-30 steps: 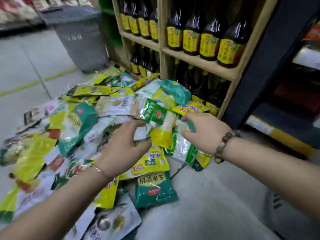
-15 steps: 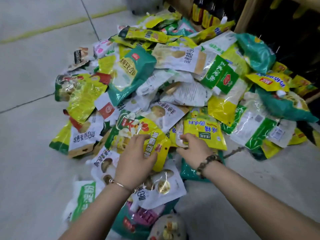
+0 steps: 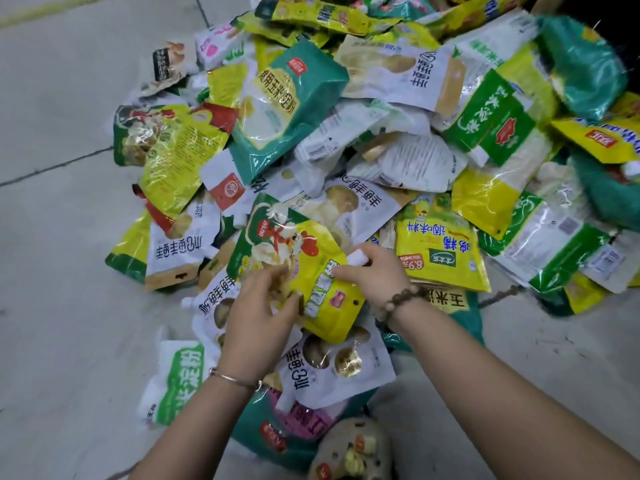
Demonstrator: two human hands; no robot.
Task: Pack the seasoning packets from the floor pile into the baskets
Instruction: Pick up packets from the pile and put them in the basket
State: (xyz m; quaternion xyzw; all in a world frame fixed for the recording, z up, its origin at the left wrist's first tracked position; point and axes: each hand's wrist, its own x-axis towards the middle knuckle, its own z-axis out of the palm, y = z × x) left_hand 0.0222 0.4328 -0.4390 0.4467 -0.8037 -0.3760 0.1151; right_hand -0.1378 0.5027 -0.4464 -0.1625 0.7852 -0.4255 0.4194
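A big pile of seasoning packets [image 3: 398,150] in yellow, green, teal and white covers the floor across the middle and right of the view. At its near edge lies a yellow and green packet with a rooster picture [image 3: 311,268]. My left hand [image 3: 258,318] grips that packet's near left side, fingers curled onto it. My right hand [image 3: 375,271] pinches its right edge together with a small white packet corner. No basket is in view.
Grey tiled floor [image 3: 69,237] lies open to the left and at the near right. More packets, a white one with mushrooms [image 3: 332,368] and a teal one, lie under my wrists. A dark shelf base shows at the top right corner.
The view has tilted down from the bottle shelves onto the pile. Both hands drew back to the pile's near edge and closed on the rooster packet, which has lifted slightly.
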